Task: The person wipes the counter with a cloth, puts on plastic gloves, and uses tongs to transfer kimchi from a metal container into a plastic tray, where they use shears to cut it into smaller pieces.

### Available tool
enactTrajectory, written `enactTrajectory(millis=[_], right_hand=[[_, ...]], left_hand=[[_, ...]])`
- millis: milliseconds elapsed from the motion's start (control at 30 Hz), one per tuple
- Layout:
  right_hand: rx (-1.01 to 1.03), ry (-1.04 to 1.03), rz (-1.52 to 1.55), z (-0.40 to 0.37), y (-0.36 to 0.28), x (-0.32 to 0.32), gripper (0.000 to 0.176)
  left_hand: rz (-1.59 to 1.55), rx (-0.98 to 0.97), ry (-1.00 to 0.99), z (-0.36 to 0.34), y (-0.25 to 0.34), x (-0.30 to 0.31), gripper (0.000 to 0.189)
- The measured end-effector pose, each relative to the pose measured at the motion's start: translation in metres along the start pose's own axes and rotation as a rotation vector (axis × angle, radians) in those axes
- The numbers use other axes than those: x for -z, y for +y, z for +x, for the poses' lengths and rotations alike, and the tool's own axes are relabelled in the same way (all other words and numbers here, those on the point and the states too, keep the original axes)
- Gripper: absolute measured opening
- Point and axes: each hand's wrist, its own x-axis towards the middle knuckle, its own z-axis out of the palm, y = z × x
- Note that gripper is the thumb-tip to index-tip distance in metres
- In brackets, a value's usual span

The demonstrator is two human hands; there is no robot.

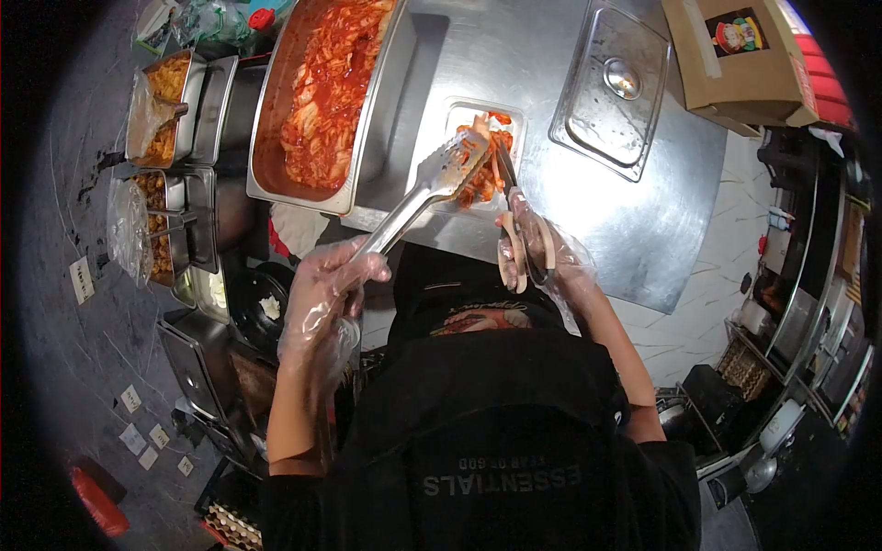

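Note:
My left hand (326, 289), in a clear plastic glove, is closed round the handle of metal tongs (404, 216). The tongs' scalloped tips rest on kimchi (478, 188) in a small shallow tray (522, 129). Also gloved, my right hand (551, 253) grips scissors (512, 246) with pale beige handles. Their dark blades point into the same kimchi, close beside the tong tips. How far the blades are apart I cannot make out. To the left of the tray stands a deep steel pan (390, 110) holding a lot of red kimchi (331, 101).
A steel lid (602, 101) with a round knob lies on the metal table (680, 211), right of the tray. A cardboard box (744, 69) stands at the far right corner. Several food containers (170, 110), partly wrapped in plastic, line the left side. A black pan (262, 303) sits below them.

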Motion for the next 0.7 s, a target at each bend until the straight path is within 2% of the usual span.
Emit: enactTrajectory(millis=[67, 133, 200, 233, 367, 467, 533, 600, 667, 700], right_hand=[[-0.029, 0.007, -0.02, -0.003, 0.004, 0.005, 0.081], [-0.055, 0.012, -0.04, -0.009, 0.004, 0.007, 0.081], [-0.07, 0.072, -0.106, -0.021, -0.003, 0.005, 0.078], [-0.094, 0.111, -0.134, -0.022, -0.006, 0.001, 0.066], [-0.111, 0.081, -0.108, -0.016, -0.008, -0.002, 0.068], [-0.029, 0.0, -0.143, -0.007, -0.009, -0.001, 0.069], [-0.163, -0.032, -0.245, -0.008, -0.016, 0.001, 0.07], [-0.095, -0.024, -0.237, -0.006, -0.015, 0.003, 0.07], [-0.073, -0.103, -0.144, 0.003, -0.022, 0.002, 0.07], [-0.09, -0.159, -0.149, 0.009, -0.026, 0.005, 0.07]], left_hand=[[0.084, -0.066, 0.051, 0.009, -0.006, -0.006, 0.035], [0.161, -0.042, 0.07, 0.007, -0.006, -0.01, 0.032], [0.47, -0.045, 0.19, 0.007, -0.016, -0.01, 0.034], [0.624, -0.26, 0.231, 0.007, -0.026, -0.007, 0.037], [0.403, -0.3, 0.254, 0.01, -0.051, -0.008, 0.037], [0.546, -0.271, 0.218, 0.008, -0.041, -0.01, 0.04], [0.607, -0.321, 0.255, -0.008, -0.035, -0.012, 0.04], [0.634, -0.312, 0.275, -0.017, -0.033, -0.011, 0.039], [0.734, -0.351, 0.259, -0.032, -0.017, -0.013, 0.036], [0.671, -0.279, 0.228, -0.037, -0.015, -0.012, 0.036]])
